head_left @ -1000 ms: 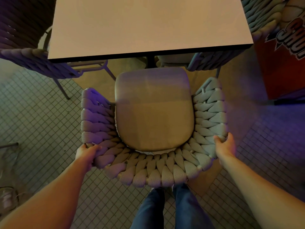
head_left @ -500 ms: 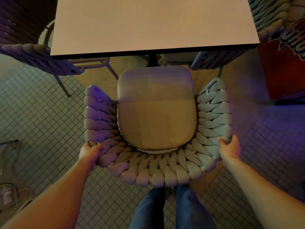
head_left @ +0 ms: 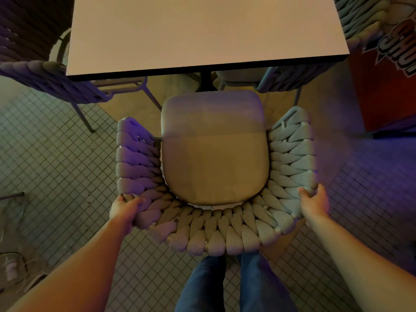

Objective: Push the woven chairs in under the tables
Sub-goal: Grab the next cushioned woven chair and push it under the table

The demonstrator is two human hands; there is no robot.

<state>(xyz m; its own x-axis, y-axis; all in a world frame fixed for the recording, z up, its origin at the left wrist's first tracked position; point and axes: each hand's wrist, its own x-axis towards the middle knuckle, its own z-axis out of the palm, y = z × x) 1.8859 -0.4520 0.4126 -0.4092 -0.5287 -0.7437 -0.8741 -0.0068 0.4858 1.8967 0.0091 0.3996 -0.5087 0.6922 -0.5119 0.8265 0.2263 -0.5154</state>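
Note:
A woven chair (head_left: pixel 213 230) with a curved grey rope back and a tan seat cushion (head_left: pixel 215 152) stands right below me, facing the table (head_left: pixel 202 30). The cushion's front edge sits just short of the table's dark near edge, beside the black table post (head_left: pixel 206 81). My left hand (head_left: pixel 125 209) grips the back's left corner. My right hand (head_left: pixel 314 202) grips the right corner. My legs in jeans stand directly behind the chair back.
Another woven chair (head_left: pixel 51 79) sits at the table's left side, its metal legs angled toward mine. A third woven chair (head_left: pixel 290 76) is tucked under the right side. A red printed panel (head_left: pixel 387 82) stands at right. Small-tiled floor surrounds everything.
The chair has slid slightly forward toward the table with both hands still gripping its back corners. The view shifted a little to the right.

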